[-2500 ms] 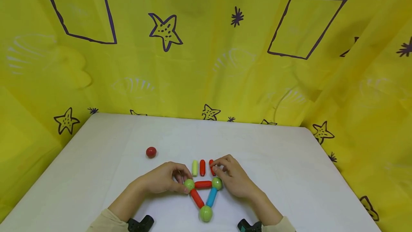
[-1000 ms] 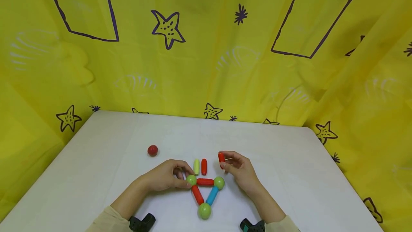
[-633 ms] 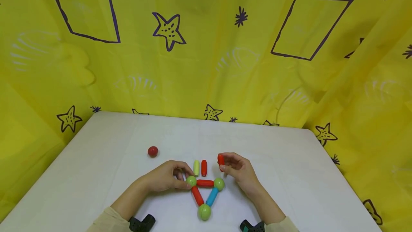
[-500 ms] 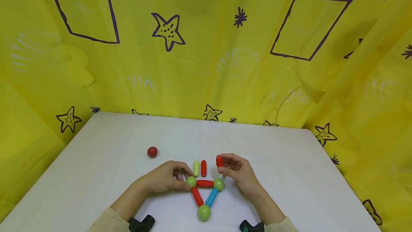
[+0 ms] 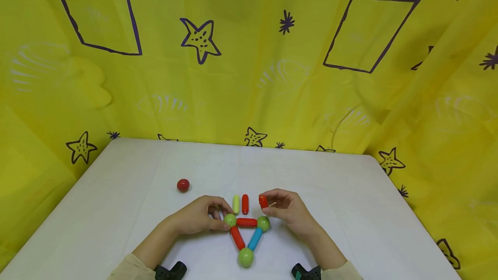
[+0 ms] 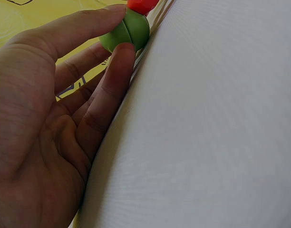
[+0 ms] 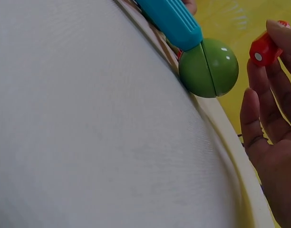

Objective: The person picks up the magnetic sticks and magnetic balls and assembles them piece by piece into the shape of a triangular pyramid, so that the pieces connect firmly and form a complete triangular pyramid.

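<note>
Three green balls joined by two red rods and one blue magnetic rod (image 5: 254, 239) form a triangle on the table. My left hand (image 5: 194, 216) pinches the left green ball (image 5: 230, 220) between thumb and finger, as the left wrist view also shows. My right hand (image 5: 289, 208) holds a loose red magnetic rod (image 5: 263, 202) by thumb and fingers, tilted, just beyond the right green ball (image 5: 263, 224). In the right wrist view a gap separates this red rod (image 7: 265, 49) from that green ball (image 7: 209, 68); a pale dot marks its end.
A pale yellow rod (image 5: 236, 205) and another red rod (image 5: 245, 204) lie side by side beyond the triangle. Farther back on the left sits a red ball (image 5: 183, 185). Yellow patterned cloth (image 5: 233, 77) hangs behind and beside the white table (image 5: 311, 176).
My right hand has picked the red rod off the table beside the others and lifted it to the right. Since then it has come slightly back left and nearer, tilting. My left hand stays on its ball.
</note>
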Demonstrator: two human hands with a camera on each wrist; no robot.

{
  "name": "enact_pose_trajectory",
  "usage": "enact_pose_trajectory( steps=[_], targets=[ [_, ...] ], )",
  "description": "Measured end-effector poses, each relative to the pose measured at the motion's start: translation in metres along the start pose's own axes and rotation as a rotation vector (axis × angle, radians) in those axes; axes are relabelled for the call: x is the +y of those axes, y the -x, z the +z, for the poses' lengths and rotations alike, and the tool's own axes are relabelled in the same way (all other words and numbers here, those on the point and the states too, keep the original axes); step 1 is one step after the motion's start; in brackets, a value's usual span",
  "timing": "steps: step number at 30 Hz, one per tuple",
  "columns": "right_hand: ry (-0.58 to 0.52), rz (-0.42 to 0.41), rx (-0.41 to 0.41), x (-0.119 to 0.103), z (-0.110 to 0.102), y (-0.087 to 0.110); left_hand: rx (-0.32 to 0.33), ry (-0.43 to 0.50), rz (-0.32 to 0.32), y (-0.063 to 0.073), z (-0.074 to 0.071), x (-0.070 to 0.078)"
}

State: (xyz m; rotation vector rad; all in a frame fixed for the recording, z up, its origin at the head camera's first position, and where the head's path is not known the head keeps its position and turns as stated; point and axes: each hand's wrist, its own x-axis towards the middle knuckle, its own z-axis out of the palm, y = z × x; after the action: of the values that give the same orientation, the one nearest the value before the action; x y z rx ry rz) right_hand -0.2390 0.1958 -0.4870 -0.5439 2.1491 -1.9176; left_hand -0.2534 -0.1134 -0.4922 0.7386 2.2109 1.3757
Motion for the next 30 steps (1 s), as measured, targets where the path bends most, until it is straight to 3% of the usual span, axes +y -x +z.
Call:
enact_pose_trajectory(
  steps=[13, 30],
  targets=[
    [-0.012, -0.080, -0.250, 0.003, -0.003, 0.002, 0.003, -0.009, 0.005, 0.000, 0.000, 0.001],
    [0.034, -0.090, -0.278, 0.010, -0.002, 0.003, -0.001, -0.011, 0.009, 0.000, -0.001, 0.001]
  ],
)
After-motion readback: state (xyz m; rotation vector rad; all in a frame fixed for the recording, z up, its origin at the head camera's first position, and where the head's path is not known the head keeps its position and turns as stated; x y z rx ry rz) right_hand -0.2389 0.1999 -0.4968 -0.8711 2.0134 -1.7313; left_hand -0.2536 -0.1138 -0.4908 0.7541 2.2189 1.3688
